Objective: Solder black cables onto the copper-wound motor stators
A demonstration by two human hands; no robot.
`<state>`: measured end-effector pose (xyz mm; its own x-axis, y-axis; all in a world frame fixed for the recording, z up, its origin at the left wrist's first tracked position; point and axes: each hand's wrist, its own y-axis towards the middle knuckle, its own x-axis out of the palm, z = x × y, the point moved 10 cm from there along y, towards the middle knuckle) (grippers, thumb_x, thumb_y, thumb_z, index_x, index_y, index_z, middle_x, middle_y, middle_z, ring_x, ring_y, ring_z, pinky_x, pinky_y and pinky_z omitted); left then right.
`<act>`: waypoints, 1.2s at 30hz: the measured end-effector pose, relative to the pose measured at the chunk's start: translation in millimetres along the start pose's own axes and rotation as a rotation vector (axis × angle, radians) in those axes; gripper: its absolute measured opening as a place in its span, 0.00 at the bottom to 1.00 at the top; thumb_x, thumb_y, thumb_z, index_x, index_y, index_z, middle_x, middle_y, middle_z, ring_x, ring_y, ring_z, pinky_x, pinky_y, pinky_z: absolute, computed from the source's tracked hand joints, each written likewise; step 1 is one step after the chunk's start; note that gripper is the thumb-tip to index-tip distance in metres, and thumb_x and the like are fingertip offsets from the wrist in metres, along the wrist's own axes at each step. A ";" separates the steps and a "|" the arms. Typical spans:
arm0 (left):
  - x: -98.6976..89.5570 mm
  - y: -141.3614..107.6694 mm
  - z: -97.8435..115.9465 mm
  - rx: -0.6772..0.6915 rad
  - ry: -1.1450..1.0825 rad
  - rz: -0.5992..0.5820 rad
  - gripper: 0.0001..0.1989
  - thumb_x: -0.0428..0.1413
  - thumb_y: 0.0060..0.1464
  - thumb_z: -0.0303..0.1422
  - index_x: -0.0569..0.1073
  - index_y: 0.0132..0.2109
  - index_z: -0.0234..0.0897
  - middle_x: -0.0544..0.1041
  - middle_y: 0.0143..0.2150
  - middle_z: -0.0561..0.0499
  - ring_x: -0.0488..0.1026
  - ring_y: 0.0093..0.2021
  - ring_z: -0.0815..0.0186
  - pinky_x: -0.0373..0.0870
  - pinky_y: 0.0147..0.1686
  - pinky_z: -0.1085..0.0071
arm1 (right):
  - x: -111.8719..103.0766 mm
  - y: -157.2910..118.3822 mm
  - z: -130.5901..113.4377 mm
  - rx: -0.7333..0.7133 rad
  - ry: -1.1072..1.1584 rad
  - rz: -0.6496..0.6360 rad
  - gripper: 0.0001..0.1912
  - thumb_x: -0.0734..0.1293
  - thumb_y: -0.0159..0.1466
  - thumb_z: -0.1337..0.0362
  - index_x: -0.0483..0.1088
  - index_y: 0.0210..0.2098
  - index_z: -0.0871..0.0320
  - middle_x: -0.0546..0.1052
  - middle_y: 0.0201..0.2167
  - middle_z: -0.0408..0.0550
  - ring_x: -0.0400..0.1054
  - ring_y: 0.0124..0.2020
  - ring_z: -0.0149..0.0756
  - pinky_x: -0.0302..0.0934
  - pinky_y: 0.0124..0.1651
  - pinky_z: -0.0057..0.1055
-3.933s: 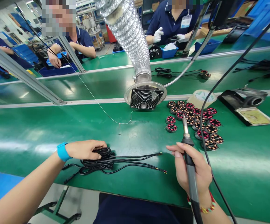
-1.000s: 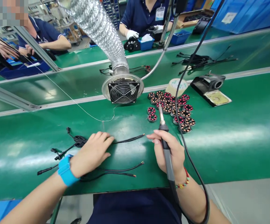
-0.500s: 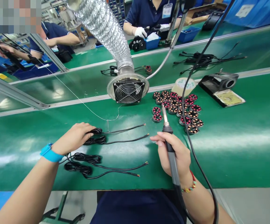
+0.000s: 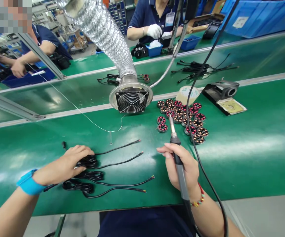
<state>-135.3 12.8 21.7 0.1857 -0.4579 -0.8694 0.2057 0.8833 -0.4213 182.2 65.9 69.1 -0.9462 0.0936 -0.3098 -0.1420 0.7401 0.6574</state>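
My left hand, with a blue wristband, is closed over coiled black cables, fingers and thumb around the bundle. Two leads run right from it, ending in bare tips. Just below lie other coiled cables, their stripped ends also pointing right. In my right hand is a soldering iron, its metal tip aimed away from me. Beyond that tip stand several small round motor stators with red or copper windings. A thin solder wire hangs down to the table from the upper left.
A fume extractor fan on a silver duct stands at the table's back. Right of it are a tape roll and a soldering iron stand with sponge. The iron's cord crosses the right side. Co-workers work behind the partition.
My left hand has moved left and toward me, dragging the upper cables with it. My right hand keeps the soldering iron nearly in place. The whole view has shifted slightly.
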 end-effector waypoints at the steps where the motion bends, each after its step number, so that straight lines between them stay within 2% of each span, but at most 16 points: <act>1: -5.5 1.0 -1.0 -0.007 -0.024 -0.008 0.19 0.50 0.57 0.37 0.68 0.56 0.42 0.71 0.55 0.46 0.66 0.54 0.55 0.63 0.54 0.60 | 0.4 0.0 0.1 -0.001 -0.001 -0.005 0.20 0.62 0.62 0.77 0.67 0.50 0.53 0.80 0.35 0.43 0.76 0.31 0.35 0.72 0.37 0.34; 4: -28.3 29.3 11.4 -0.020 -0.098 0.064 0.22 0.49 0.58 0.45 0.69 0.56 0.40 0.71 0.54 0.45 0.66 0.54 0.55 0.64 0.54 0.60 | 1.2 0.7 0.9 -0.018 -0.018 -0.008 0.20 0.61 0.62 0.77 0.66 0.51 0.53 0.80 0.36 0.44 0.76 0.33 0.35 0.71 0.38 0.35; 6: -41.8 65.6 24.8 -0.053 -0.131 0.175 0.23 0.49 0.57 0.45 0.70 0.54 0.36 0.72 0.51 0.45 0.68 0.52 0.57 0.65 0.54 0.62 | 2.7 1.5 2.0 -0.031 -0.036 -0.004 0.20 0.61 0.62 0.76 0.66 0.51 0.53 0.80 0.35 0.44 0.75 0.33 0.35 0.71 0.39 0.35; 7: -45.4 85.5 27.6 -0.114 -0.112 0.227 0.22 0.50 0.56 0.44 0.71 0.53 0.35 0.73 0.49 0.44 0.68 0.51 0.57 0.65 0.54 0.63 | 3.9 1.9 2.8 -0.034 -0.045 -0.002 0.20 0.61 0.62 0.76 0.66 0.51 0.53 0.80 0.35 0.44 0.75 0.33 0.35 0.71 0.39 0.35; 10: -46.3 137.5 38.0 -0.223 -0.076 0.321 0.19 0.51 0.56 0.40 0.73 0.47 0.29 0.73 0.45 0.38 0.67 0.51 0.50 0.64 0.52 0.58 | 6.7 3.0 5.2 -0.029 -0.071 0.005 0.19 0.61 0.63 0.76 0.66 0.50 0.53 0.80 0.34 0.44 0.75 0.33 0.35 0.71 0.39 0.34; 12: -44.6 155.4 42.9 -0.257 -0.062 0.348 0.12 0.50 0.56 0.34 0.74 0.40 0.30 0.73 0.43 0.36 0.67 0.50 0.48 0.63 0.50 0.56 | 6.1 3.7 5.7 -0.025 -0.096 0.007 0.18 0.61 0.63 0.75 0.67 0.50 0.53 0.80 0.34 0.44 0.76 0.33 0.34 0.71 0.39 0.33; 14: -42.4 157.7 49.2 -0.244 -0.070 0.339 0.08 0.49 0.56 0.29 0.72 0.34 0.32 0.74 0.41 0.38 0.68 0.49 0.50 0.62 0.48 0.59 | 2.4 5.2 7.2 -0.018 -0.124 -0.001 0.17 0.60 0.64 0.74 0.67 0.49 0.53 0.80 0.34 0.44 0.76 0.33 0.34 0.71 0.39 0.33; 16: -37.2 149.2 61.0 -0.176 -0.105 0.284 0.07 0.49 0.56 0.28 0.70 0.31 0.35 0.74 0.37 0.42 0.70 0.44 0.55 0.63 0.43 0.63 | -2.8 8.6 12.3 0.003 -0.160 -0.037 0.16 0.60 0.64 0.73 0.67 0.49 0.53 0.80 0.35 0.44 0.76 0.34 0.34 0.71 0.41 0.33; 20: -17.4 124.9 94.0 0.010 -0.229 0.109 0.04 0.50 0.56 0.29 0.67 0.33 0.38 0.72 0.28 0.53 0.68 0.31 0.65 0.61 0.32 0.71 | -6.7 23.3 28.8 -0.014 -0.325 -0.183 0.15 0.60 0.65 0.71 0.66 0.51 0.53 0.79 0.40 0.47 0.75 0.39 0.38 0.70 0.45 0.35; 22: -10.8 119.5 103.2 0.041 -0.280 0.090 0.03 0.49 0.57 0.28 0.66 0.36 0.39 0.72 0.28 0.54 0.67 0.30 0.66 0.59 0.31 0.71 | 3.2 31.9 43.2 -0.037 -0.471 -0.321 0.16 0.60 0.64 0.70 0.66 0.52 0.55 0.78 0.42 0.51 0.74 0.40 0.41 0.69 0.45 0.38; 24: -7.8 119.8 105.3 0.033 -0.320 0.120 0.03 0.48 0.57 0.27 0.65 0.36 0.38 0.71 0.31 0.52 0.66 0.31 0.65 0.59 0.32 0.71 | 17.8 38.6 60.1 -0.055 -0.604 -0.473 0.18 0.59 0.63 0.72 0.67 0.52 0.59 0.78 0.40 0.54 0.72 0.40 0.44 0.68 0.44 0.41; 27: -3.3 122.2 105.1 0.029 -0.385 0.148 0.04 0.48 0.56 0.26 0.65 0.34 0.37 0.71 0.31 0.51 0.66 0.32 0.65 0.58 0.33 0.70 | 35.4 47.4 72.6 -0.098 -0.647 -0.583 0.19 0.60 0.61 0.75 0.69 0.50 0.60 0.77 0.36 0.53 0.69 0.38 0.45 0.66 0.43 0.40; 32: 6.0 119.5 106.0 0.083 -0.553 0.126 0.03 0.51 0.54 0.31 0.67 0.32 0.37 0.70 0.26 0.54 0.66 0.29 0.67 0.59 0.30 0.71 | 64.3 43.5 59.6 -0.148 -0.605 -0.651 0.21 0.60 0.57 0.76 0.68 0.49 0.62 0.76 0.33 0.51 0.66 0.35 0.42 0.65 0.41 0.38; 36: 13.0 125.5 96.2 0.056 -0.758 0.130 0.05 0.44 0.57 0.29 0.64 0.36 0.37 0.71 0.28 0.53 0.70 0.28 0.69 0.66 0.30 0.73 | 88.2 28.2 37.0 -0.165 -0.520 -0.721 0.25 0.60 0.54 0.79 0.66 0.51 0.61 0.77 0.35 0.49 0.66 0.35 0.40 0.65 0.42 0.37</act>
<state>-14.6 108.1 -17.7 0.8148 -0.3129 -0.4881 0.1821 0.9374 -0.2969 105.4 119.7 34.9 -0.3663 -0.0373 -0.9297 -0.7275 0.6345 0.2612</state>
